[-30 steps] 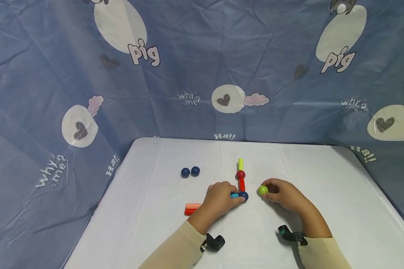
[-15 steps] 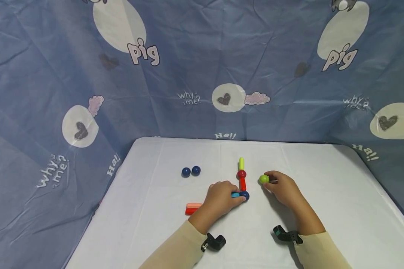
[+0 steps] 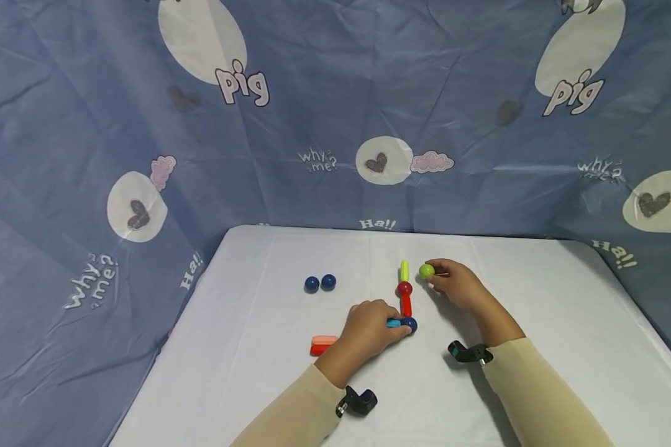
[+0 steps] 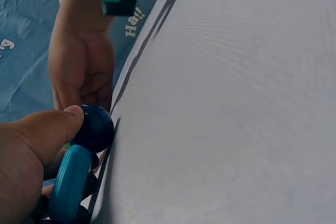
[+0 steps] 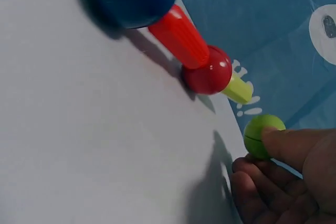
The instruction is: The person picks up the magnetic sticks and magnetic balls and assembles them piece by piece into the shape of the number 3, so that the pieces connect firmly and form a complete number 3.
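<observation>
My left hand (image 3: 371, 332) grips a dark blue ball (image 4: 94, 129) with a light blue stick (image 4: 71, 182) attached, its thumb pressing on the ball. From that ball a red stick (image 3: 406, 305) runs away to a red ball (image 3: 405, 288), and a yellow-green stick (image 3: 405, 270) continues beyond it, all in one line. My right hand (image 3: 458, 284) pinches a green ball (image 5: 260, 136) between thumb and fingers, just right of the yellow-green stick's far part. In the right wrist view the green ball is apart from that stick's end.
Two dark blue balls (image 3: 320, 283) lie side by side on the white table (image 3: 257, 347), toward its back left. A salmon stick (image 3: 325, 339) and a red stick (image 3: 319, 350) lie left of my left forearm. A blue printed cloth (image 3: 291, 112) hangs behind the table.
My right hand has carried the green ball away from me and slightly left, from beside the dark blue ball to beside the yellow-green stick. The left hand keeps its hold in place.
</observation>
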Motion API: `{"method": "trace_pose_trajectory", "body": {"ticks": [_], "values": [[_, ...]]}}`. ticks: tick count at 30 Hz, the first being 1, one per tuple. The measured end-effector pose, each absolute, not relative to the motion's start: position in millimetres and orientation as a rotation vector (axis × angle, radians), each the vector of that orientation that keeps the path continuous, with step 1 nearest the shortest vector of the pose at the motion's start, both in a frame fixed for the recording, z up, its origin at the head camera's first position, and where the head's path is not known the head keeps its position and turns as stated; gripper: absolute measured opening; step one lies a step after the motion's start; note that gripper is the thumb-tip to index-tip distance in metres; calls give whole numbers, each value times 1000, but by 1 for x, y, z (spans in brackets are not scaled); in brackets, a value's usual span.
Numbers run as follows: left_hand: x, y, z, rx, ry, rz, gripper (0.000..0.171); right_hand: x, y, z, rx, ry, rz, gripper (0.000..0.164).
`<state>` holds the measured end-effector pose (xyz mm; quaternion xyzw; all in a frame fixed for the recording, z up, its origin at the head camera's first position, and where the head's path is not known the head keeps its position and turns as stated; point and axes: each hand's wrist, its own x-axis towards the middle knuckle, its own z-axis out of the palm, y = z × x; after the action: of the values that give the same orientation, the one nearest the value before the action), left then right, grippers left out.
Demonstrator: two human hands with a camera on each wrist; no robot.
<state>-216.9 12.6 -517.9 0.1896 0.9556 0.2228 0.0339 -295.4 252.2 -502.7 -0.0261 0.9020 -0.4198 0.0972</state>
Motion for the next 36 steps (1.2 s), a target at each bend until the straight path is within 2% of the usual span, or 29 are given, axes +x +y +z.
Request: {"method": "trace_pose_trajectory", "body": {"ticks": [17,29,36], "values": [[-216,12,-517,566,2959,679,34,-340,224,-489,-85,2629,-1384,49],[-215,13,-518,583,2952,708,33,-342,217,-504,-122,2316,-1629,46],[-215,12,-518,601,2958,684,33,-341,216,-504,-100,2343,-1560,48]]}}
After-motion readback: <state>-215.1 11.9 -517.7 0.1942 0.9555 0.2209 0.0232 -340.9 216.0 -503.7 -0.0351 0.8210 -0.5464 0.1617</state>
